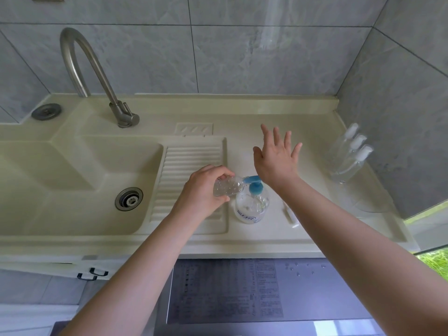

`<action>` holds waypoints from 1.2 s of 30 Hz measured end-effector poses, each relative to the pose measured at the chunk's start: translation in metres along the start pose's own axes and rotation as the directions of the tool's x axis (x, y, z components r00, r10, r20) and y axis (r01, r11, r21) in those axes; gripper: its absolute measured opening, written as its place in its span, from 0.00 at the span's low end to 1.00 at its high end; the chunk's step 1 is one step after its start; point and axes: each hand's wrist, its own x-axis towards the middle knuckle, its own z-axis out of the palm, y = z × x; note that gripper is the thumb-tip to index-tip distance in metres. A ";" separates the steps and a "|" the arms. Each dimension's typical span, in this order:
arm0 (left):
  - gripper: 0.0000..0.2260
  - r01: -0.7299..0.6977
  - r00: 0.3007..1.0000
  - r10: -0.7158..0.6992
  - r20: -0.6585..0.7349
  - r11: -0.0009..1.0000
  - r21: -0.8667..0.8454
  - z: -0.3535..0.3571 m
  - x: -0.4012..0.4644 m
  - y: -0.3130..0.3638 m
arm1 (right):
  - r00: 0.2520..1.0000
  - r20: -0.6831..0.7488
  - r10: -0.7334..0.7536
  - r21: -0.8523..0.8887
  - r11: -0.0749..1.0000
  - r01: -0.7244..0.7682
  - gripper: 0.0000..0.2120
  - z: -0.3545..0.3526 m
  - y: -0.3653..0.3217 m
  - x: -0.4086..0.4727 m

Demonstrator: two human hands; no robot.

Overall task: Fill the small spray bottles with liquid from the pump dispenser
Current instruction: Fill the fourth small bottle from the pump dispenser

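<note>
Left hand (pixel 206 187): grips small bottle (pixel 226 187), bubbly clear liquid inside, mouth at blue nozzle.
Pump dispenser (pixel 252 204): low clear liquid.
Right hand (pixel 276 161): fingers spread above the dispenser.
Capped bottles (pixel 349 154): right of dispenser, at counter's wall edge.

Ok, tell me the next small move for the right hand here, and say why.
Probably bring the right hand down onto the blue pump head and press. The left hand already holds the small clear bottle tilted with its mouth at the pump's spout, while the right hand hangs open above the pump dispenser, fingers spread, pressing nothing. The bottle looks only partly filled.
</note>
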 end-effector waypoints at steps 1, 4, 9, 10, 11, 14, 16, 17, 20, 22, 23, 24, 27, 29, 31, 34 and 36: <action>0.24 0.002 1.000 -0.002 -0.001 1.000 -0.001 0.000 0.000 0.000 | 1.000 -0.002 -0.010 -0.002 1.000 0.010 0.28 0.000 -0.001 0.001; 0.24 0.004 1.000 -0.004 -0.003 1.000 -0.003 0.001 0.000 0.000 | 1.000 0.005 -0.018 -0.031 0.999 0.019 0.27 0.009 0.000 -0.002; 0.24 0.020 1.000 -0.020 0.004 1.000 0.008 0.002 0.000 -0.001 | 0.999 -0.040 -0.009 -0.061 0.998 0.007 0.26 0.019 0.001 -0.007; 0.24 0.017 1.000 -0.017 0.004 1.000 0.007 0.002 0.000 -0.001 | 0.999 -0.050 -0.008 -0.061 0.998 0.005 0.26 0.017 0.001 -0.006; 0.24 0.015 1.000 -0.015 0.001 1.000 0.007 0.003 0.000 -0.001 | 0.999 -0.054 -0.006 -0.059 0.998 0.003 0.26 0.016 0.001 -0.005; 0.24 0.009 1.000 -0.009 -0.003 1.000 0.006 0.001 0.000 -0.001 | 0.998 -0.065 -0.013 -0.041 0.999 0.010 0.27 0.010 0.000 -0.003; 0.23 0.016 1.000 -0.016 0.003 1.000 0.007 0.000 -0.001 0.000 | 0.998 -0.057 -0.014 -0.033 0.999 0.012 0.27 0.008 0.001 -0.003; 0.24 0.020 1.000 -0.020 0.003 1.000 0.008 -0.001 0.000 0.001 | 0.999 -0.043 -0.007 -0.035 0.999 0.005 0.27 0.009 0.001 -0.004; 0.23 0.030 1.000 -0.030 0.003 1.000 0.009 0.000 0.000 0.001 | 1.000 -0.010 0.018 -0.054 0.998 -0.019 0.27 0.015 0.003 -0.007; 0.23 0.031 0.999 -0.031 0.008 0.999 0.016 0.000 0.000 0.001 | 1.000 -0.016 0.008 -0.074 0.997 -0.010 0.26 0.018 0.004 -0.007; 0.23 0.029 1.000 -0.029 0.008 0.999 0.018 0.001 -0.001 0.000 | 1.000 -0.023 0.005 -0.072 0.997 -0.007 0.26 0.018 0.004 -0.007; 0.23 0.029 1.000 -0.029 0.009 0.999 0.018 0.000 -0.001 0.000 | 1.000 -0.029 0.007 -0.061 0.998 -0.009 0.26 0.017 0.004 -0.007; 0.23 0.031 0.999 -0.032 0.008 0.999 0.012 -0.001 -0.002 0.000 | 0.999 -0.042 0.004 -0.045 0.999 -0.005 0.26 0.014 0.005 -0.006; 0.23 0.027 1.000 -0.027 0.006 1.000 0.002 -0.002 -0.002 0.000 | 0.999 -0.049 -0.010 -0.051 0.999 0.007 0.26 0.013 0.004 -0.006; 0.23 0.026 1.000 -0.026 0.002 1.000 -0.004 -0.002 -0.003 -0.001 | 0.999 -0.038 -0.009 -0.054 0.999 0.007 0.26 0.013 0.003 -0.005; 0.23 0.032 0.999 -0.032 -0.002 0.999 -0.008 -0.002 -0.002 -0.003 | 0.998 0.001 0.063 -0.034 0.997 -0.063 0.26 0.018 0.003 -0.006; 0.23 0.040 0.999 -0.040 -0.003 0.999 0.003 0.000 -0.002 -0.004 | 0.997 -0.003 0.075 -0.060 0.995 -0.075 0.27 0.020 0.003 -0.009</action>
